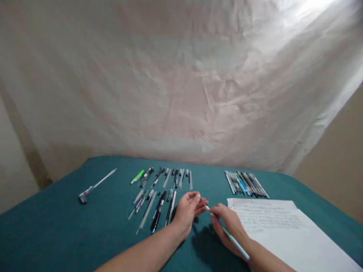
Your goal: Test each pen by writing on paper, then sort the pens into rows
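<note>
Both my hands meet over the green tabletop (56,226) near its front. My right hand (231,226) is closed round a slim light-blue pen (236,245) whose tip points up and left toward my other hand. My left hand (188,211) has its fingers curled and pinched at the pen's tip; what it pinches is too small to name. Just left of my left hand lie several pens in a loose row (155,206).
A second row of pens (167,176) with a green one (137,176) lies farther back. Another bunch of pens (246,184) lies at the back right. A written sheet of paper (283,230) lies at right. A long metal tool (95,186) lies at left. A pale cloth backdrop (181,75) hangs behind.
</note>
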Available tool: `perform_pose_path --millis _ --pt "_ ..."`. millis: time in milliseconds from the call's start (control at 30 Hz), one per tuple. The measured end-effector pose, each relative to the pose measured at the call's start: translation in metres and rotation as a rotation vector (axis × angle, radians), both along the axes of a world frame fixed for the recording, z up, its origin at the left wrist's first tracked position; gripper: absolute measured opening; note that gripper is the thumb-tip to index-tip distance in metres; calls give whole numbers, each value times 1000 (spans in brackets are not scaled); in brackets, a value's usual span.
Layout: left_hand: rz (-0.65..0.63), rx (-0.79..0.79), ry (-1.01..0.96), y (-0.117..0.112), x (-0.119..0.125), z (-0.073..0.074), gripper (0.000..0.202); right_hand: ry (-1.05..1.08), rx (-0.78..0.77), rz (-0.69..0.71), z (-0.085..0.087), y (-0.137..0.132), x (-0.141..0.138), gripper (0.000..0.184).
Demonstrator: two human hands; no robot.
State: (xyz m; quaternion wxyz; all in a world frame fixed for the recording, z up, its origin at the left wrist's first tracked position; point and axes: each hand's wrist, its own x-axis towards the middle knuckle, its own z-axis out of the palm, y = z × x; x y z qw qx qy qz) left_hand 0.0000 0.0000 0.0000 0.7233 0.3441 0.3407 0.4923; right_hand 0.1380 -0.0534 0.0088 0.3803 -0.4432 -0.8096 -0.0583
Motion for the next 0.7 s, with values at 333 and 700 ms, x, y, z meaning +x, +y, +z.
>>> perform_pose_path --millis 333,700 --pt "-11 17 -39 1 1 -2 23 76 44 63 -19 7 4 10" --pt "-13 16 -45 2 -2 -4 24 73 83 10 -16 5 -1 10"
